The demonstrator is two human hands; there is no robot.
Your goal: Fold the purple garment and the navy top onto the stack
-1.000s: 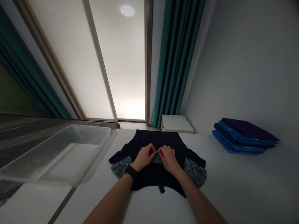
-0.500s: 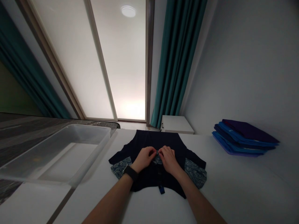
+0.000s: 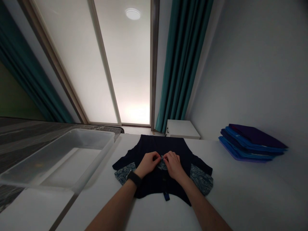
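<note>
A dark navy garment [image 3: 161, 142], probably a shirt, lies spread flat on the white table [image 3: 240, 192]. Paisley-patterned sleeves [image 3: 201, 179] show at both its sides, and a small dark tag hangs from its near edge. At its middle is a patch of the same paisley cloth [image 3: 162, 165]. My left hand [image 3: 148, 163], with a black watch on the wrist, pinches the upper left of this patch. Close beside it, my right hand [image 3: 173, 163] pinches the patch's upper right. The fingertips almost meet, and what lies between them is mostly hidden.
On the left stands a clear plastic bin [image 3: 96, 160], partly over a seam in the table. To the right sits a stack of folded blue and purple cloths [image 3: 252, 142] by the wall. A white cabinet [image 3: 184, 128] is beyond the table's far edge, before teal curtains [image 3: 185, 64].
Both hands keep their pinch at the same spot on the garment, with barely any finger movement. The whole view has shifted very slightly.
</note>
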